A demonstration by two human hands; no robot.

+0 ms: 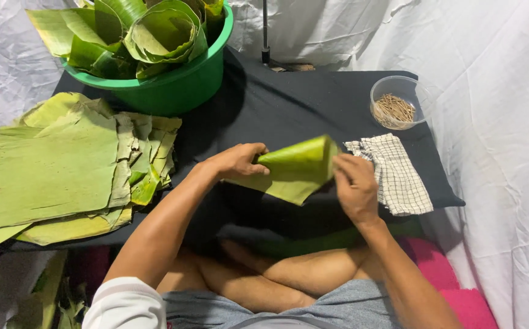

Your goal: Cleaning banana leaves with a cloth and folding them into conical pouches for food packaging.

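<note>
left hand [238,161] pinching the narrow tip and right hand [354,183] gripping the wide mouth of a rolled banana leaf cone [295,169] held above the black cloth [276,103]; likely to spring open or split along the grain if either grip slackens or squeezes too hard.

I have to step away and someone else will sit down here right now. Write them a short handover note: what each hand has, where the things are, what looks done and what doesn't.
Left hand: grips the narrow tip of a rolled green leaf cone.
Right hand: holds the cone's wide end, closed on its edge.
Things: flat cut leaves stacked on the left of the black cloth; green tub behind them holds rolled leaves; clear bowl of small sticks at far right; checked cloth beside the right hand.
Done: leaf rolled into a cone.
Left: no stick shows in the cone; the flat stack is unrolled.
</note>
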